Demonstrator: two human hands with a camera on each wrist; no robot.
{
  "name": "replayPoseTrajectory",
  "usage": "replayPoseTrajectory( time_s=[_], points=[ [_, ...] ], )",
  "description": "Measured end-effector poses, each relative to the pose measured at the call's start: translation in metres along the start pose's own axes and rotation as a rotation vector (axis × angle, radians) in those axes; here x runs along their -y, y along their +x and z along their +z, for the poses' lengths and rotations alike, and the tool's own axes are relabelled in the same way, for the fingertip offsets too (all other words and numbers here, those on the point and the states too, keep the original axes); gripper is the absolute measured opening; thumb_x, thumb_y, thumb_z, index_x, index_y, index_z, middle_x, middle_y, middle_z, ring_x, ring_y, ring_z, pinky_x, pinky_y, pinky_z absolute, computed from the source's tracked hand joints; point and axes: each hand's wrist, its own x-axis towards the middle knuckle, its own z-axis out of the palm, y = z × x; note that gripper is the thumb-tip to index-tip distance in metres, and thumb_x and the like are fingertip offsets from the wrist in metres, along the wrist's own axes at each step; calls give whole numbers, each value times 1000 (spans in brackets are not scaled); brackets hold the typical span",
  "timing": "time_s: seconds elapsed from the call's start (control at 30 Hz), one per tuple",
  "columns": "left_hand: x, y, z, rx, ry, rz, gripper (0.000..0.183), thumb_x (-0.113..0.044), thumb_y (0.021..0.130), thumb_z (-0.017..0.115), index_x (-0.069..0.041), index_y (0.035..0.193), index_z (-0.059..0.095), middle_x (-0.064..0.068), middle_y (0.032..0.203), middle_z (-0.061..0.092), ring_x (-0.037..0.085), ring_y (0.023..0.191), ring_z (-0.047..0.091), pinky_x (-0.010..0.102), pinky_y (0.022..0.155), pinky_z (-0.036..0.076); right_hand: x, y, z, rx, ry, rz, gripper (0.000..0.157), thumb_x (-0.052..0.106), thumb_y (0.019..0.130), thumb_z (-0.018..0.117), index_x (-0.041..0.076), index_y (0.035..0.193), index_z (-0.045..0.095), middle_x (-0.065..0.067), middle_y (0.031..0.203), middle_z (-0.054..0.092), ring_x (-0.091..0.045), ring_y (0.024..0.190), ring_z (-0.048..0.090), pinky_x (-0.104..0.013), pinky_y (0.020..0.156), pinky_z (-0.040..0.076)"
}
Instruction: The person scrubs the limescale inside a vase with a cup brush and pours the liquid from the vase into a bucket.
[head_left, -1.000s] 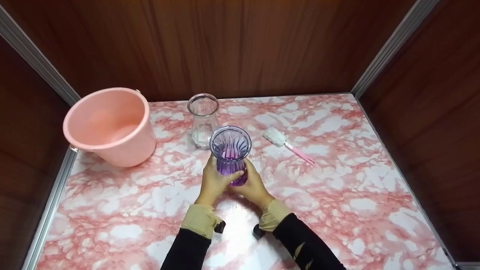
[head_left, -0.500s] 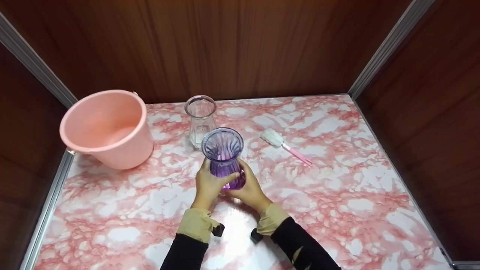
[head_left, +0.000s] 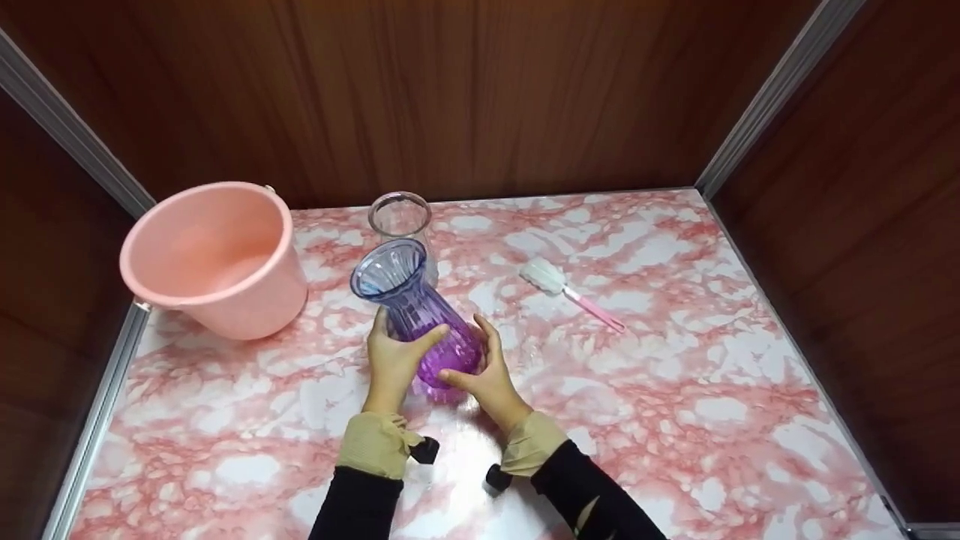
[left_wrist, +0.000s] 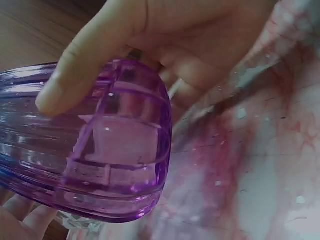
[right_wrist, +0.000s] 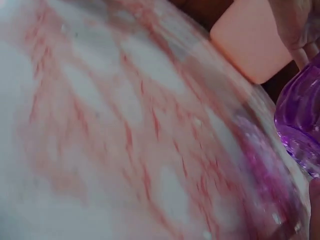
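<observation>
A ribbed glass vase (head_left: 431, 330), blue at its flared rim and purple at its base, tilts leftward in the head view, its mouth facing up and left. My left hand (head_left: 397, 360) grips its left side, thumb laid across the front; the left wrist view shows this thumb on the purple glass (left_wrist: 120, 135). At the lower right, my right hand (head_left: 487, 375) holds the base between thumb and fingers. A purple tint falls on the tabletop beneath the base. Behind the tilted vase stands a clear glass vase (head_left: 405, 221), its lower body mostly hidden.
The pink bucket (head_left: 262, 304) stands at the back left, near the wooden side panel. Right of the vases lies a brush with a white head (head_left: 546, 276) and pink handle (head_left: 600, 311). Wooden panels (head_left: 480, 97) bound the marbled tabletop (head_left: 675, 450) at the back and sides.
The purple vase has gone from nearly upright to leaning left, its mouth swinging toward the bucket. My left hand has shifted left, and my right hand now holds nearer the base.
</observation>
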Motion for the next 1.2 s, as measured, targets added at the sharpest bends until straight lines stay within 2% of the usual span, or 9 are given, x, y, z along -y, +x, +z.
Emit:
replayPoseTrajectory(
  time_s=[0.13,0.23,0.33,0.43,0.53,0.7,0.77,1.0,1.2],
  points=[
    [-6,0,0,-15,-58,-14,85,-9,69,92,3,141,50,24,128,64,35,118,62,37,104,51,-2,-5,7,27,245,77,112,4,79,83,21,161,7,-20,153,35,-29,123,57,-38,102,52],
    [-11,-2,-2,-27,-91,-30,85,-9,68,92,0,142,50,23,124,66,34,113,64,36,99,54,-1,-9,12,71,404,125,108,11,82,81,25,159,7,-20,150,38,-29,115,62,-43,93,57],
    [-16,-3,-5,-35,-116,-36,83,-9,69,91,-1,141,51,22,124,65,33,111,65,34,96,55,1,-13,16,105,529,149,97,17,84,79,30,156,15,-18,147,41,-32,113,63,-52,93,56],
    [-17,-3,-10,-50,-150,-24,79,-7,70,88,1,140,52,23,124,64,31,109,64,30,94,56,2,-15,21,115,619,143,84,21,87,75,33,153,23,-17,148,42,-34,117,61,-58,100,51],
    [-19,-2,-14,-64,-193,-7,79,-5,72,85,0,142,49,23,123,63,27,105,64,28,91,56,6,-15,28,93,639,141,82,21,87,71,33,153,25,-17,148,41,-34,119,59,-56,100,51],
    [-23,1,-19,-91,-302,-10,80,-2,77,82,-13,143,39,19,121,62,24,100,66,34,87,59,14,-13,39,66,631,148,85,17,83,66,29,156,25,-18,153,36,-36,126,53,-56,99,51],
    [-25,2,-20,-104,-338,-16,76,-2,78,81,-16,139,38,18,120,62,25,99,66,36,86,60,16,-12,42,55,631,147,83,16,83,66,26,156,28,-18,153,37,-37,127,53,-57,101,50],
    [-31,7,-26,-118,-423,-18,67,-3,81,79,-15,133,37,15,116,61,22,95,66,33,85,60,20,-9,49,-22,611,136,68,20,82,78,18,141,45,-19,140,51,-35,120,60,-55,99,53],
    [-34,12,-31,-111,-497,8,65,-13,85,81,-15,135,38,15,118,60,23,98,66,34,86,59,29,-5,57,-21,621,122,71,24,77,87,19,132,43,-17,140,49,-35,115,62,-58,99,52]
  ],
)
